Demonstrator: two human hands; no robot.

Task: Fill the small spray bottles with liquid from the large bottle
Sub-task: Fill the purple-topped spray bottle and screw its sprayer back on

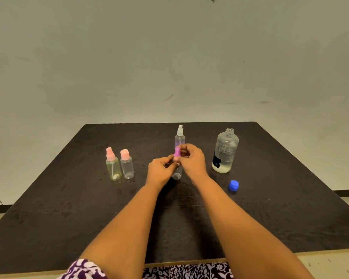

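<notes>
Both forearms reach to mid-table, where the left hand [159, 168] steadies a small clear bottle [177, 175] standing upright and the right hand [191, 158] pinches its pink spray top [177, 152], probably unscrewing. Keep the base planted; the uncapped large bottle [225, 151] waits right.

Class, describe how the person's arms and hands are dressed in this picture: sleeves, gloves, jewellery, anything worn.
Both forearms are bare, with no gloves, watch or bracelets visible on the left hand or right hand. A purple-and-white floral sleeve shows at the left elbow, matching the patterned garment at the bottom edge. Rings cannot be made out.
</notes>
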